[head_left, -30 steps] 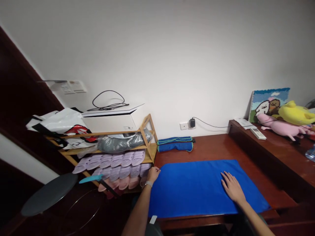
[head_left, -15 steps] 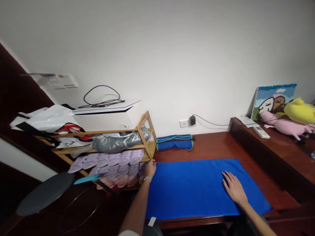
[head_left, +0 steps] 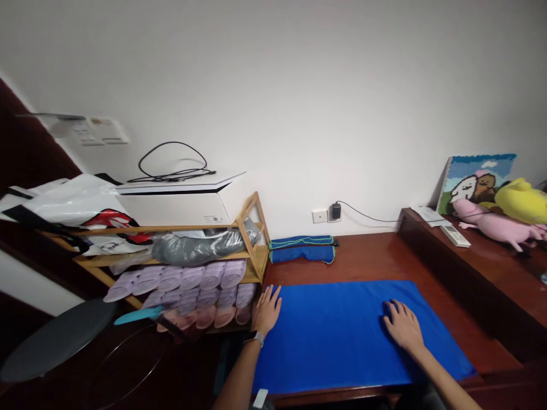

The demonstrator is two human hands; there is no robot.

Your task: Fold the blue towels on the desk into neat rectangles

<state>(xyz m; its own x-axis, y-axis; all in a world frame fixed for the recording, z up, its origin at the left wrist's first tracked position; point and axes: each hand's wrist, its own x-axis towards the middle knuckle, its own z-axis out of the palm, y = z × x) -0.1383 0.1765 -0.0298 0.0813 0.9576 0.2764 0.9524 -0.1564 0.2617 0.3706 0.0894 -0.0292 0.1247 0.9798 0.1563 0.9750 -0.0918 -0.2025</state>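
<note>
- The left hand (head_left: 265, 310) has just opened: half a second ago its fingers are curled at the far left corner of the blue cloth (head_left: 337, 336); now they are spread over its left edge, near that corner.
- The right hand (head_left: 404, 327) stays on the right part of the cloth, fingers parted and slightly bent.
- So neither hand appears to grip; the cloth seems steadied rather than pulled.
- One cloth, spread almost flat on the near part of the desk (head_left: 367, 256), reaching its near edge.
- One folded blue bundle (head_left: 301, 254) with green edging, beyond the cloth at far left.
- Left of the desk, one wooden rack (head_left: 261, 256): six lavender slippers (head_left: 192, 278) in the upper row; lower rows overlap too much to count surely. On top, one white box (head_left: 171, 208).
- On the far wall, two plates, one black plug (head_left: 336, 211) in the right-hand one.
- On the raised right side, two plush toys, one pink (head_left: 487, 221), one yellow (head_left: 522, 200); one remote (head_left: 455, 236).
</note>
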